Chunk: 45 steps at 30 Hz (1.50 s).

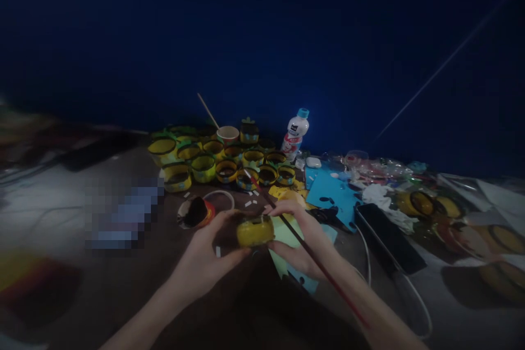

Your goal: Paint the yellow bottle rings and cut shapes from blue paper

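My left hand [207, 254] and my right hand [299, 240] together grip a small yellow cup-shaped piece [255, 231] low in the middle of the view. Fingers of both hands are curled round its sides. A long thin red-and-dark brush [311, 254] also lies in my right hand, its handle running back along my forearm and its tip pointing up toward the row of cups. Just left of my hands sits a small dish with dark paint [194, 212].
A cluster of several yellow-green cups [213, 164] stands behind, with a paper cup holding a stick [227, 133] and a white bottle with a blue cap [295, 134]. Blue sheets [332, 194], a black flat device [388, 238] with a white cable and clutter lie at right.
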### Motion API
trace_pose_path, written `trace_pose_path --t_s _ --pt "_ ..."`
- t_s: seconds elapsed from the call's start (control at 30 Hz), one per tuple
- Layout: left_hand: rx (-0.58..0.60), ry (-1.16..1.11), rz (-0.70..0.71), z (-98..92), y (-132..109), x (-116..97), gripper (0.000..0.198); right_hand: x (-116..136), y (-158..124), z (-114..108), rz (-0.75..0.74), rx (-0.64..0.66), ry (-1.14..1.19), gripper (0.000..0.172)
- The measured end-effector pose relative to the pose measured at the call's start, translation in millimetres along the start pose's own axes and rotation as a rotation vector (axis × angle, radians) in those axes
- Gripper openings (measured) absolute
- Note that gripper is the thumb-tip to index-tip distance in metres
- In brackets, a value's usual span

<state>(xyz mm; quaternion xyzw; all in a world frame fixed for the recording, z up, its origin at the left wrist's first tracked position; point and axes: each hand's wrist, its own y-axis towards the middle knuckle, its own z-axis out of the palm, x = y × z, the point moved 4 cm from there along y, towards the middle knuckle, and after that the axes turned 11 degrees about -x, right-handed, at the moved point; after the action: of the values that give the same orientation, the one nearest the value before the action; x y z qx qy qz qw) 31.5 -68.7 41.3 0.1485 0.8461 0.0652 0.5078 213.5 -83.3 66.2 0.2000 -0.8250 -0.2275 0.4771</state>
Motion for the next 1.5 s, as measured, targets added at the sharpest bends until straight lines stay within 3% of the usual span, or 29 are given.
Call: trace_pose_path --t_s 0.2,0.27,0.37,0.5,0.73,0.97,1.17,1.37,1.5 --pt "-0.059 0.187 0.078 -0.7 1.5 2.6 0.043 0.3 2.1 -1.2 -0.099 0.002 -0.033 0.038" --pt "-0.091 0.24 0.101 -2.0 2.9 8.1 0.04 0.7 4.5 -10.7 -0.049 -0.005 -0.007 0.037" --pt "-0.131 0.296 0.143 -4.9 5.9 13.4 0.038 -1.8 6.7 -32.8 0.077 -0.11 0.107 0.02" --pt "-0.13 0.337 0.176 -6.3 8.7 15.5 0.036 -7.0 4.3 -49.2 0.209 -0.204 0.4 0.024" --pt "-0.108 0.305 0.115 -8.5 7.3 18.0 0.04 -8.3 3.6 -39.7 0.202 -0.165 0.558 0.017" --pt "-0.143 0.218 0.104 -12.7 7.7 13.0 0.039 -18.2 4.9 -39.8 0.241 -0.162 0.536 0.018" --pt "-0.189 0.224 0.048 -12.3 9.6 17.3 0.036 -29.9 7.8 -48.5 0.218 -0.263 0.55 0.02" --pt "-0.186 0.205 0.043 -12.8 10.8 13.8 0.034 -26.6 8.8 -39.4 0.251 -0.19 0.555 0.02" --pt "-0.198 0.195 -0.023 -14.2 11.3 18.7 0.035 -32.9 9.0 -43.6 0.254 -0.22 0.561 0.02"
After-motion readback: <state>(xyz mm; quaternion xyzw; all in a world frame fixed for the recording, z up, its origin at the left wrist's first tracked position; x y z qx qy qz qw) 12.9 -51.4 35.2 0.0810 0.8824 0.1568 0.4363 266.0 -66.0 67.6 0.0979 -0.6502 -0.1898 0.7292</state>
